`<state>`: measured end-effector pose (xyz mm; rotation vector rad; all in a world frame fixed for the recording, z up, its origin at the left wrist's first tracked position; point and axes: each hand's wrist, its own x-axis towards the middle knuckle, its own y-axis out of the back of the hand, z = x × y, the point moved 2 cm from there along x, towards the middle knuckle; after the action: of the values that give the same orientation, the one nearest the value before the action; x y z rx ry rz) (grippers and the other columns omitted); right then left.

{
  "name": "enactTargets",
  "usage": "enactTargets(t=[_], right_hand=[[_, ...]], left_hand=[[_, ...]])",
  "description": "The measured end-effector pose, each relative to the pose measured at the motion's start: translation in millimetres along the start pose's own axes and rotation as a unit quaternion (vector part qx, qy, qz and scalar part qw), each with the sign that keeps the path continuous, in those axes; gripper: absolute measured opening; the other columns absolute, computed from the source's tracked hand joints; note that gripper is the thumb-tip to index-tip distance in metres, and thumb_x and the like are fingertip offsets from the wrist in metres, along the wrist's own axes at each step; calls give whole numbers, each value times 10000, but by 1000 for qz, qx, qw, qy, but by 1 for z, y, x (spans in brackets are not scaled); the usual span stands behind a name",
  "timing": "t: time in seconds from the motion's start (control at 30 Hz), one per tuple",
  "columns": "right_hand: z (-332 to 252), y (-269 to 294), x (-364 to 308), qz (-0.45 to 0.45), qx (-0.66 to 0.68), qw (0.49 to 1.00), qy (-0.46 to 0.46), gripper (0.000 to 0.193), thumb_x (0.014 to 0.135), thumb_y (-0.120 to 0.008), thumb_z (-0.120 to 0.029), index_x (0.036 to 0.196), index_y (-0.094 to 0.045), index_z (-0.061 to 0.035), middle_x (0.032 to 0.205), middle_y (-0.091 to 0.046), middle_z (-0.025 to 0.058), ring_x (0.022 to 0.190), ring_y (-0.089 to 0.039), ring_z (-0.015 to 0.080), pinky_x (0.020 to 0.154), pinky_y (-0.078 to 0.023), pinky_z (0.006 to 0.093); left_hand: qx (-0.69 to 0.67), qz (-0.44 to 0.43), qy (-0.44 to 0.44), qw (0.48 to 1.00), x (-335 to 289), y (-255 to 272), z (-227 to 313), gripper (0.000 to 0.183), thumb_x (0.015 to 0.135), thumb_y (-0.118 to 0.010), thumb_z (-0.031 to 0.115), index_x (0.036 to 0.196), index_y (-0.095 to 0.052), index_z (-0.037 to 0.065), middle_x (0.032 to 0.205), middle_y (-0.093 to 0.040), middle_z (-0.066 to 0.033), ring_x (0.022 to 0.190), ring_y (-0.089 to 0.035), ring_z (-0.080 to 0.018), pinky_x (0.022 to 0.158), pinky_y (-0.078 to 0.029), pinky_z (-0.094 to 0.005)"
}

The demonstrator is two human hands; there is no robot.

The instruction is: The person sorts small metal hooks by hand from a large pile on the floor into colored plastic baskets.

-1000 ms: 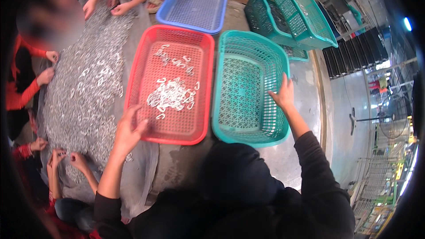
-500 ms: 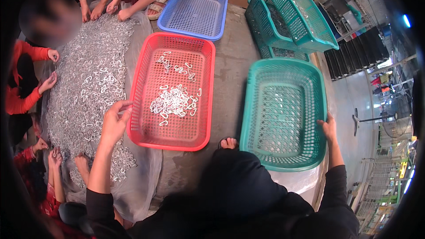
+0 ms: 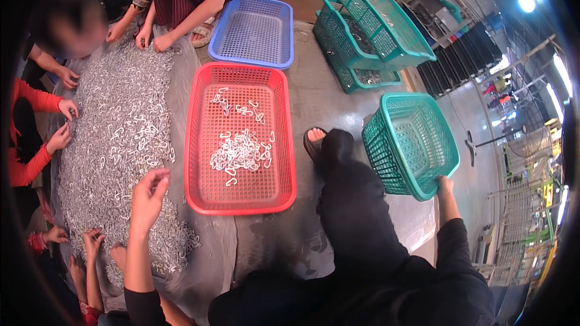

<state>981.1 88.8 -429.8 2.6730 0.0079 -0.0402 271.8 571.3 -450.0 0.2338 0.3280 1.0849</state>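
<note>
Green basket (image 3: 388, 151) opens upward, long axis fore-and-aft, right fingers (image 3: 444, 183) gripping its rim, left fingers (image 3: 154, 176) parted.

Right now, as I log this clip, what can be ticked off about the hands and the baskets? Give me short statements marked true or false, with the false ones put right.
1. The right hand grips the rim of a green basket. True.
2. The left hand is outside the red basket, to its left. True.
3. The red basket has cups in it. False: metal hooks lie in it.
4. The blue basket stands beyond the red basket. True.
5. Both hands are on the held green basket. False: only the right hand is.
6. The held green basket is left of the red basket. False: it is to the right.
</note>
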Motion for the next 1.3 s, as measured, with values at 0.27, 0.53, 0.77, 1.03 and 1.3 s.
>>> enactTargets(t=[0.27,0.53,0.77,1.03,1.3], right_hand=[[55,-102,107,19,-214,976,-25,591,745,-489,-5,1296,-275,12,1211,-428,186,1091,-450,341,891,-390,425],[-233,-400,-93,-426,-175,624,632,555,599,-519,66,1142,-488,-40,1205,-450,164,1181,-389,351,979,-311,457],[-188,-617,-138,-478,-294,461,687,648,676,-602,-104,1275,-357,-78,1131,-515,198,1084,-490,315,974,-321,464],[-173,-629,-69,-513,-429,358,651,452,718,-521,-91,1165,-461,-122,770,-628,142,780,-616,273,876,-407,418],[-121,-615,12,-491,-570,316,578,567,712,-530,-80,1263,-397,-59,1002,-582,217,956,-553,362,927,-364,426]], left_hand=[[31,24,100,994,38,-31,24,191,846,-522,55,1019,-558,-20,900,-618,-86,834,-576,-126,745,-451,-250],[56,96,150,982,85,-80,92,195,844,-527,74,1007,-568,-26,902,-626,-99,843,-591,-150,747,-464,-271],[215,31,214,952,114,-118,148,227,808,-555,85,1019,-570,3,914,-631,-147,831,-626,-263,726,-489,-326],[157,60,336,927,33,-134,96,249,798,-565,113,1028,-569,17,956,-625,-152,856,-621,-259,753,-492,-330],[123,-51,345,929,-43,-192,35,309,815,-549,255,1056,-567,62,948,-620,-148,875,-595,-296,794,-461,-368]])
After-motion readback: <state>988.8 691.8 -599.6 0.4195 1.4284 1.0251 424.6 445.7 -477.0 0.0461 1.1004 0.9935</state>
